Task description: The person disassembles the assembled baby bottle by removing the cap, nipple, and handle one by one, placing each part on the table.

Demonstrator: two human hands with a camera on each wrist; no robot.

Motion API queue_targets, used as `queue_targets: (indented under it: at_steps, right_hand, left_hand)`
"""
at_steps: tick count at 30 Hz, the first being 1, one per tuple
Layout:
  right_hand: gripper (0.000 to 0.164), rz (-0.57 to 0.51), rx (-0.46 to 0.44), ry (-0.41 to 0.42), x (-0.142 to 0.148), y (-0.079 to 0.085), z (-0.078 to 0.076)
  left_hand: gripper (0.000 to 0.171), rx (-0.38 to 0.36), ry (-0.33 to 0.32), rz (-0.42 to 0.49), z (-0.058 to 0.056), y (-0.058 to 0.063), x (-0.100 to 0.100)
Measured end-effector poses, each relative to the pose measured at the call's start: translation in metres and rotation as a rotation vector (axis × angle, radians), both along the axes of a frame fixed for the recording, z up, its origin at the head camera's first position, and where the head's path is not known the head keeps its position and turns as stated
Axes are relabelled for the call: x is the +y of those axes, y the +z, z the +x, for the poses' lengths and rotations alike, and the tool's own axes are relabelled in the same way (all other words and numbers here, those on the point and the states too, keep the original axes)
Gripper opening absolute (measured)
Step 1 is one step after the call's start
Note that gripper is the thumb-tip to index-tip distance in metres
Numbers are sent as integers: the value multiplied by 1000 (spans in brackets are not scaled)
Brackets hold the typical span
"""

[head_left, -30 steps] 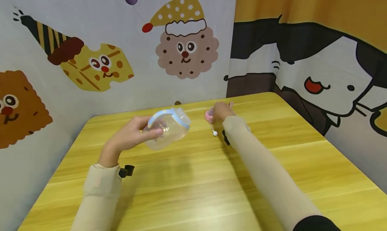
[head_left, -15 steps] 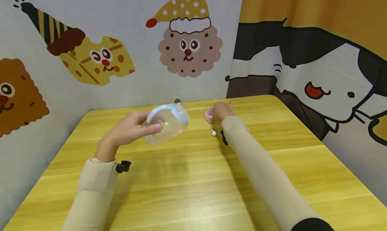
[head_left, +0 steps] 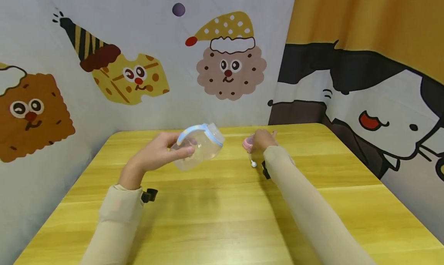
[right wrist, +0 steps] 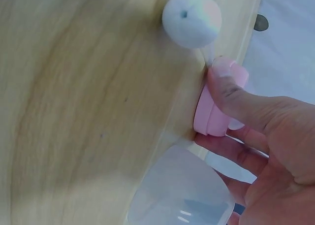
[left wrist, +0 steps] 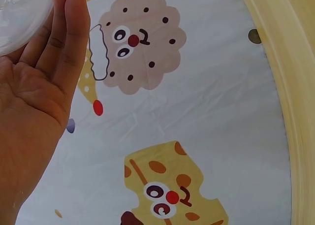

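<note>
My left hand [head_left: 152,154] grips a clear baby bottle [head_left: 205,148] above the table, its thumb across the near side. The bottle tilts, its uncapped neck toward the upper right, with a blue handle band [head_left: 190,129] around it. At the far side of the table, my right hand [head_left: 264,140] pinches a pink bottle lid [right wrist: 212,112] between thumb and fingers. A thin straw leads from this lid to a white ball [right wrist: 192,20]. Beside the lower fingers is a translucent dome-shaped cover [right wrist: 179,190]; the head view hides it, and I cannot tell whether the fingers hold it.
The wood-patterned table [head_left: 208,218] spreads under both arms. A cartoon-printed cloth [head_left: 229,114] hangs along its back edge, and a cat-printed curtain [head_left: 388,103] stands at the right. Black wrist straps [head_left: 149,195] show at both cuffs.
The head view has shifted a little. Both hands, the bottle and the pink lid keep about the same places over the table.
</note>
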State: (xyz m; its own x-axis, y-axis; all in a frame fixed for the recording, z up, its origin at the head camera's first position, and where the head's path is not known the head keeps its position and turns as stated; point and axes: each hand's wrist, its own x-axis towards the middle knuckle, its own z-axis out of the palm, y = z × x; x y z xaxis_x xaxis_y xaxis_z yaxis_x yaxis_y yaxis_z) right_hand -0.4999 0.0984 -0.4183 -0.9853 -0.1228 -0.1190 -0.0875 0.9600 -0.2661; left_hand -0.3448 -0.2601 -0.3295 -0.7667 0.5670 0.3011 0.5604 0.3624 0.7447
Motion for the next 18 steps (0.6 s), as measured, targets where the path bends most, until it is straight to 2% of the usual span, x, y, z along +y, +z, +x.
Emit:
queue_targets:
  at_steps: [9, 14, 18]
  right_hand:
    - [43, -35, 14, -13, 9, -3, 9]
    - [46, -50, 4, -25, 9, -9, 4]
    - [50, -26, 30, -14, 5, -9, 3]
  left_hand:
    - [24, -5, -10, -26, -1, 4, 8]
    - [24, 12, 2, -36, 3, 1, 7]
    - [24, 22, -2, -34, 5, -2, 4]
